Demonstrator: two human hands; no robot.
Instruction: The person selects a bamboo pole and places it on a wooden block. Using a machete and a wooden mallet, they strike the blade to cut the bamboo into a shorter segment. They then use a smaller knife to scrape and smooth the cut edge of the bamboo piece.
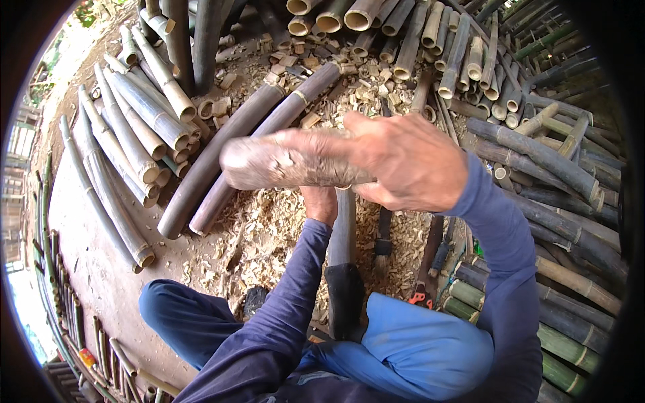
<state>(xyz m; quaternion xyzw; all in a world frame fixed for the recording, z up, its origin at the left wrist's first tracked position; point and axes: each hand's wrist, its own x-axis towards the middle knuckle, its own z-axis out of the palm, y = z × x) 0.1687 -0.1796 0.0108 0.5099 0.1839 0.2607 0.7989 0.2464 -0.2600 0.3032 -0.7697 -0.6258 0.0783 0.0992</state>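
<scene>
My right hand (pixel 410 161) is closed round a thick, rough-barked wooden club (pixel 285 164), blurred by motion and held roughly level above the work spot. Below the club, my left hand (pixel 318 203) reaches in, its fingers hidden by the wood, so its hold does not show. Beside the left wrist, a dark bamboo pole (pixel 342 232) runs toward me; its upper end is covered by the club. A black sleeve-like piece (pixel 345 295) covers its near end between my legs. Two dark bamboo lengths (pixel 222 158) lie side by side left of the club.
Wood chips (pixel 269 235) cover the ground. Cut bamboo tubes (pixel 144 121) are piled at the left, and more tubes (pixel 457 54) at the far right. Long bamboo poles (pixel 564 221) stack along my right. Tools with dark handles and an orange-handled tool (pixel 420 297) lie by my right knee.
</scene>
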